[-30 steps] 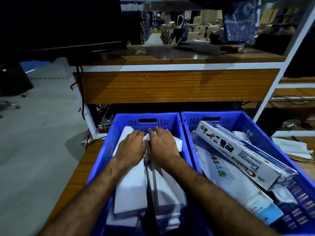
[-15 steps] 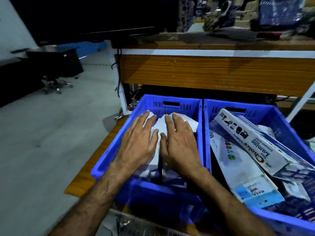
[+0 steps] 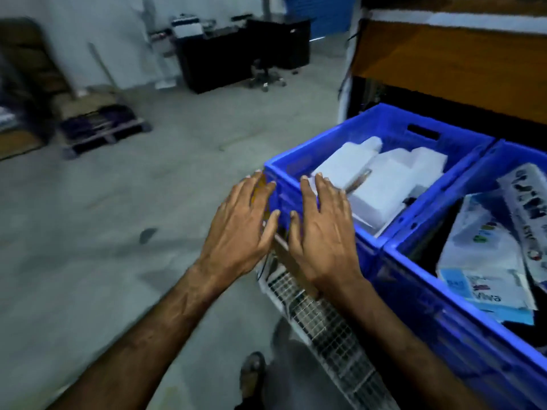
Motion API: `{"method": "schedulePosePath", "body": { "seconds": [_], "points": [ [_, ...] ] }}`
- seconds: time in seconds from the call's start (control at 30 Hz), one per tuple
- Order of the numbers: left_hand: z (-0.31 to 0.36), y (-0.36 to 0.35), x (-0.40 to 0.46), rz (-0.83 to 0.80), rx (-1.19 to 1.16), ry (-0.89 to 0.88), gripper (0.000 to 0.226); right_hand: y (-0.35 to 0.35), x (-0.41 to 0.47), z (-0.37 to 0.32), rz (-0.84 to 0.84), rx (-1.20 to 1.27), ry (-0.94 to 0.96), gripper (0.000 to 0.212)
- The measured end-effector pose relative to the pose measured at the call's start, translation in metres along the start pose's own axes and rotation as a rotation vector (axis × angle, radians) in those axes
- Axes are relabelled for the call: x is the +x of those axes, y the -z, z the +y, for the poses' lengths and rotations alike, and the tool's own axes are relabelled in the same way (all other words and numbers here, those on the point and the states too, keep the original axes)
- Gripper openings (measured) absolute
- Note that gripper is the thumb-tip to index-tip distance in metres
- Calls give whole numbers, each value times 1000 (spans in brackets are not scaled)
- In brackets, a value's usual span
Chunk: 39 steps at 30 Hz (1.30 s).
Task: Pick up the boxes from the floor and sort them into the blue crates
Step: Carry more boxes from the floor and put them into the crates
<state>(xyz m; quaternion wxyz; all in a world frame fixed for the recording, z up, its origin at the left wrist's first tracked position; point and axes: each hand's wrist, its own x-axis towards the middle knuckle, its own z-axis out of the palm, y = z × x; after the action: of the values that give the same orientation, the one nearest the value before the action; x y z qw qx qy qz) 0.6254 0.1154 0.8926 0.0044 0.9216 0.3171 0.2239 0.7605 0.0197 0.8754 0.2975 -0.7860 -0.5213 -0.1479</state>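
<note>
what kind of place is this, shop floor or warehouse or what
Most likely a warehouse or packing area. Two blue crates sit side by side holding white boxes and printed cartons, a wide bare concrete floor stretches out, and a loaded pallet stands near the far wall.

**What we cannot make out**

The right-hand blue crate (image 3: 461, 294) runs off the right edge, so we see only part of its printed boxes (image 3: 485, 261), their lettering smeared. The right hand (image 3: 322, 232) hides the near corner of the left crate (image 3: 331, 143) and part of the white boxes (image 3: 381, 179). The far desk (image 3: 236, 60) and pallet (image 3: 100, 128) are blurred; the shape by the wire rack (image 3: 322, 327) is perhaps a foot (image 3: 251, 377).
</note>
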Motion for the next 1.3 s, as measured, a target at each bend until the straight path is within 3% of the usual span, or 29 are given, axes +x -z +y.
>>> {"method": "schedulePosePath", "body": {
  "seconds": [0.6,1.0,1.3],
  "points": [
    [-119,93,-325,-29,221,641,57,-71,-160,-243,-413,193,537,60],
    [-224,132,-587,-107,200,896,59,-132,-313,-436,-591,185,728,65],
    [-303,141,-659,-169,193,969,71,-182,-359,-519,-659,128,819,68]
  ]
}}
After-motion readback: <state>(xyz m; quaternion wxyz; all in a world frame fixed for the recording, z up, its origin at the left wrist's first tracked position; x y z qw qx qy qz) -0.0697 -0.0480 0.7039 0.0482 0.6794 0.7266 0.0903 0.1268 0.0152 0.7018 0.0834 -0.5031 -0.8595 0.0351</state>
